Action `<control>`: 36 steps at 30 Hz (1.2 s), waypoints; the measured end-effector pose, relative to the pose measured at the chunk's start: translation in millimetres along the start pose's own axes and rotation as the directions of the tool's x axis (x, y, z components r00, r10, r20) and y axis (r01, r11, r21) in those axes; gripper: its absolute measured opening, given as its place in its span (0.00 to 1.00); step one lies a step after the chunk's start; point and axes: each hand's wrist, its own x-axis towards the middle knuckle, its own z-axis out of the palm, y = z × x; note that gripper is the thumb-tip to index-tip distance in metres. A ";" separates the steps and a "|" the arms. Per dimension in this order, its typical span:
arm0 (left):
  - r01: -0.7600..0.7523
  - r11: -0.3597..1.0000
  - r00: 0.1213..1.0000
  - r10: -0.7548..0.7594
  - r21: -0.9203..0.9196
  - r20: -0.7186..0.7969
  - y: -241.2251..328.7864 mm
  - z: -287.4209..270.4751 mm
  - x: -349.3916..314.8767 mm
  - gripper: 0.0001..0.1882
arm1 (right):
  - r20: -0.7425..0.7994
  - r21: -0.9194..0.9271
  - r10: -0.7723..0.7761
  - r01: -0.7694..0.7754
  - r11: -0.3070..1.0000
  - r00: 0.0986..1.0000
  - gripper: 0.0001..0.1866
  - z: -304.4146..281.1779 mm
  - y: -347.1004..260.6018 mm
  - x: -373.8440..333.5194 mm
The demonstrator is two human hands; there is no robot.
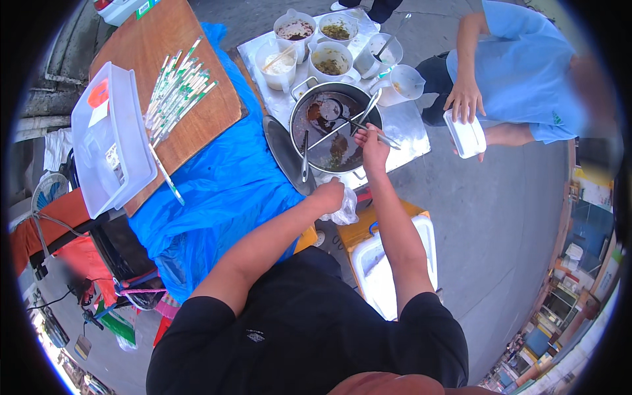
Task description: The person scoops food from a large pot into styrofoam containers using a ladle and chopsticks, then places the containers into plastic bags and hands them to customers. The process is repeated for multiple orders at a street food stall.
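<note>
My right hand grips the dark handle of a ladle, whose bowl sits in the brown broth of a large metal pot. Close to the pot's near rim, my left hand is closed round a clear plastic bag that hangs from it. Another utensil with a dark handle leans over the pot's near left rim. A metal bar or long handle lies across the pot. A round dark lid rests against the pot's left side.
Several white pitchers of sauces stand behind the pot on a foil-covered table. Left are wrapped chopsticks on a wooden board, a plastic bin and blue sheeting. A person in blue holds a white box.
</note>
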 end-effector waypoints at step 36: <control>0.014 0.999 0.999 -0.016 0.042 0.032 -25.4 4.3 29.8 0.37 | -0.062 -0.096 0.034 -0.040 0.995 0.998 0.19 -164.5 -22.3 -247.6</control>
